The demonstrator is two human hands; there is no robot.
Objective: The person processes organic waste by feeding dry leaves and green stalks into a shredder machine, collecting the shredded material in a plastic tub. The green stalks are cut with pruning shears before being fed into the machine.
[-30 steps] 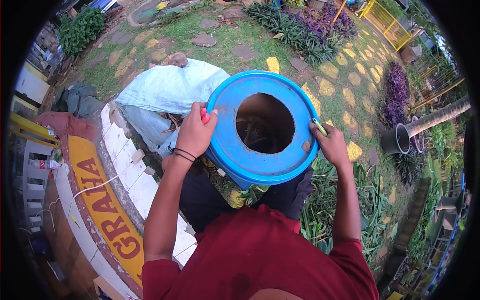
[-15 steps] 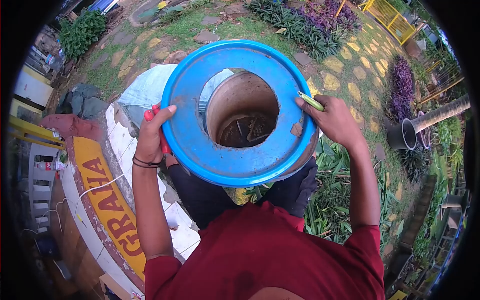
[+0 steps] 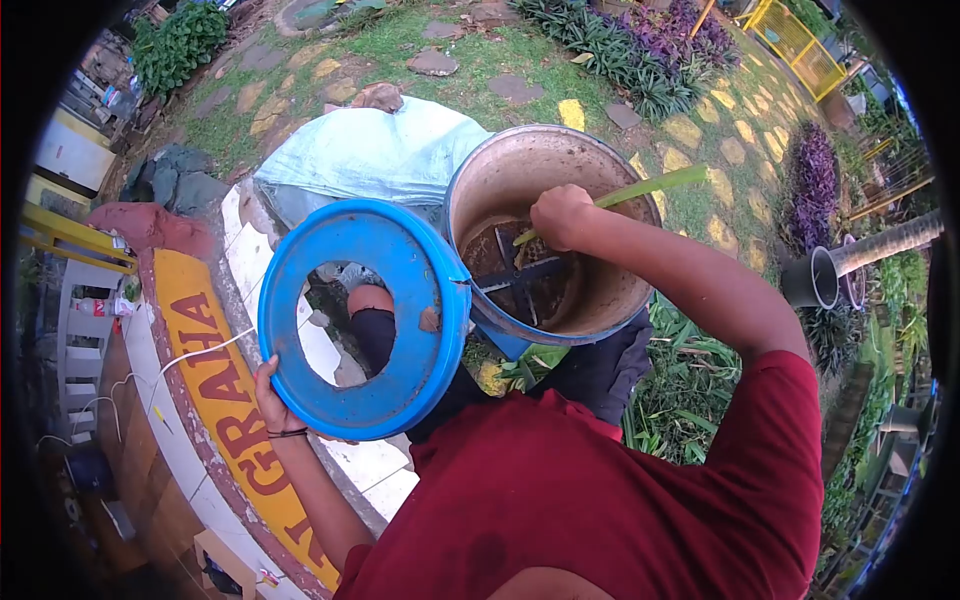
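The round blue plastic lid with a large hole cut through its middle (image 3: 425,360) is tilted beside the open bin with a stained, brownish inner wall (image 3: 495,180). Its edge overlaps the bin's rim in view; whether they touch, I cannot tell. A small brown patch (image 3: 429,319) marks the lid beside the hole. The left hand (image 3: 275,402) is clamped on the lid's lower left edge, its fingers partly hidden beneath.

The right hand (image 3: 562,217) is over the bin's opening, fingers closed around a long, flat green leaf stalk (image 3: 660,182). One end points down into the bin, the other reaches past the rim. Inside the bin lie crossed black bars (image 3: 515,278).

A pale blue-white woven sack (image 3: 370,150) lies beyond the lid, next to the bin. To the left curves a yellow-painted curb with red lettering (image 3: 215,375), edged by white tiles (image 3: 375,465)
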